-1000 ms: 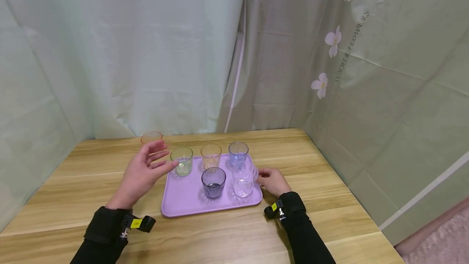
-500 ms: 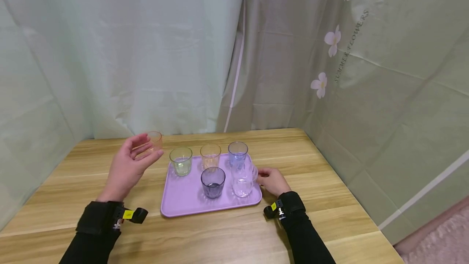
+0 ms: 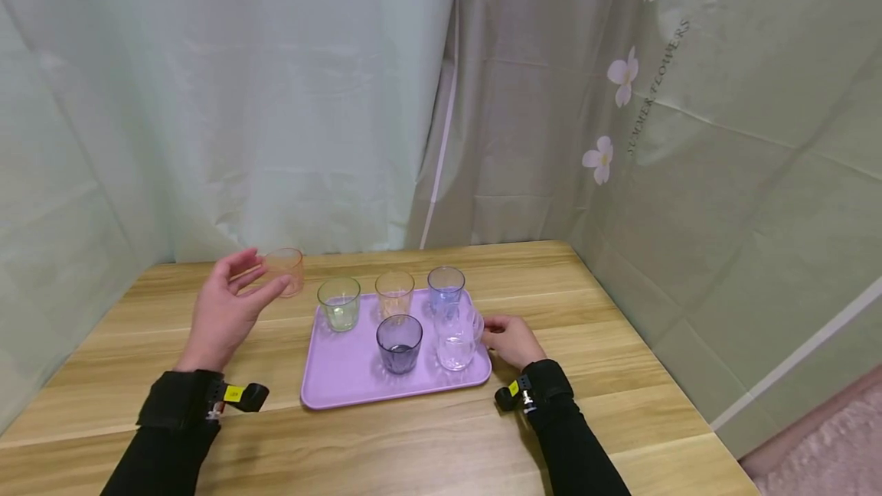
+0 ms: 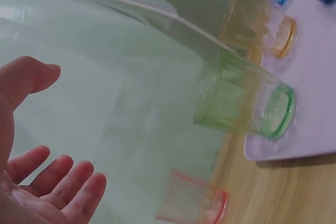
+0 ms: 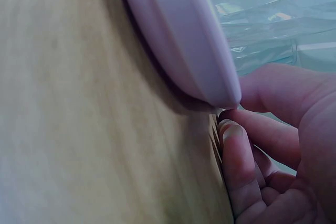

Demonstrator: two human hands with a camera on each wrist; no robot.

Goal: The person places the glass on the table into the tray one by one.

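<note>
In the head view, my left hand [image 3: 227, 301] hovers over the table's left side, next to a pale red glass [image 3: 285, 274]. In the left wrist view, its fingers [image 4: 79, 187] are spread and hold nothing; the red glass [image 4: 191, 200] stands apart from them. At the lilac tray's [image 3: 344, 389] right edge, my right hand [image 3: 511, 339] pinches the rim, its thumb against the rim and fingers at the underside in the right wrist view. On the tray stand a green glass [image 3: 340, 305], an amber glass [image 3: 395, 295], a blue glass [image 3: 446, 289], a dark grey glass [image 3: 400, 347] and a clear handled jug [image 3: 455, 343].
The wooden table [image 3: 606, 419] carries everything. Pale green curtains [image 3: 289, 98] hang behind it and along both sides. A pink fluffy surface [image 3: 827, 442] shows at the lower right, beyond the table's edge.
My left hand has moved left, from beside the green glass to the near left of the red glass. My right hand and the tray stay in place.
</note>
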